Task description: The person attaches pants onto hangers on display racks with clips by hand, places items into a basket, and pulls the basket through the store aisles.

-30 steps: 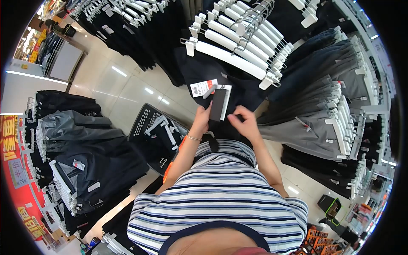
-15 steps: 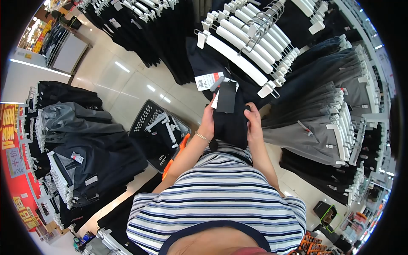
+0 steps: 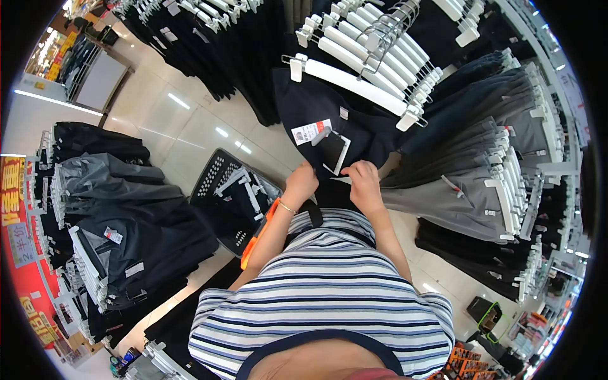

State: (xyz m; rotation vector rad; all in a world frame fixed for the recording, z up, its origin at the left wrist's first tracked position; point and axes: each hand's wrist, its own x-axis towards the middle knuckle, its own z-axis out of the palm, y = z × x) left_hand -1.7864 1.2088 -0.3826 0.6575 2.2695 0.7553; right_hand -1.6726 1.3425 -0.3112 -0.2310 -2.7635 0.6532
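Observation:
Dark trousers (image 3: 373, 136) hang in front of me from a white clip hanger (image 3: 354, 81) on the rack. My left hand (image 3: 301, 184) is closed on the trousers' fabric at the left. To its right, my right hand (image 3: 363, 183) pinches the same dark fabric, thumb toward the middle. Between and just above the hands lies a black tag (image 3: 334, 152), tilted, with a white edge showing. Beside it are a white and red price tag (image 3: 310, 132) and a grey security tag (image 3: 322, 135). The lower part of the trousers is partly hidden by the hands.
A black basket (image 3: 212, 171) with an orange handle (image 3: 261, 235) stands left of me, holding dark clothing and white hangers. Racks of dark trousers (image 3: 142, 215) line the left, and grey trousers (image 3: 437, 206) hang close on the right. Tiled floor (image 3: 183, 133) runs between racks.
My hands have changed their grip, from holding the fabric's sides to closing on it, and the right hand moved inward. The black tag has tilted, and the front hanger has shifted slightly.

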